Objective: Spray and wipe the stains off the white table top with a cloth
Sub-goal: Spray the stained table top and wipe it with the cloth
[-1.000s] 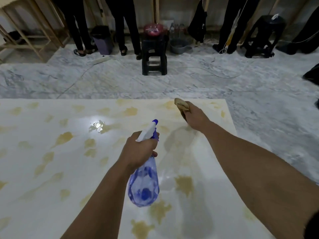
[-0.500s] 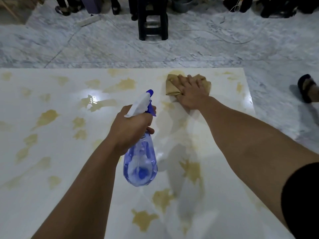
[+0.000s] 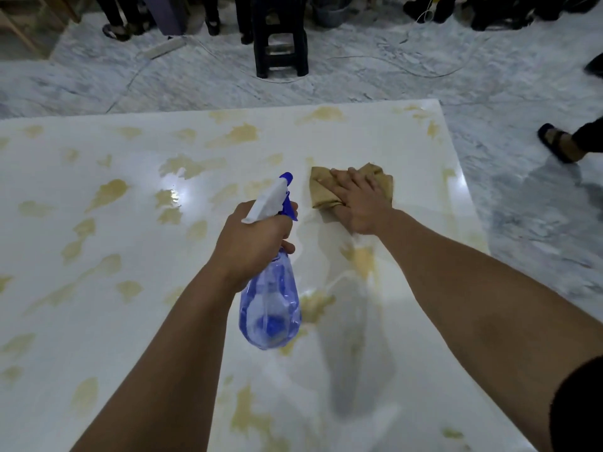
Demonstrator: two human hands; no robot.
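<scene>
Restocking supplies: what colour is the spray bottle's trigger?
Blue, under a white head: spray bottle, head view.

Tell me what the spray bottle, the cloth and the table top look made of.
Spray bottle: clear blue-tinted plastic, see-through body, opaque white and blue trigger head. Cloth: soft tan fabric, probably microfibre or cotton, creased and folded under the right hand. Table top: glossy white, hard surface; sharp light reflections suggest laminate, glass or polished stone, unclear which.

head view, steeply down over near table top (image 3: 98, 321)
</scene>
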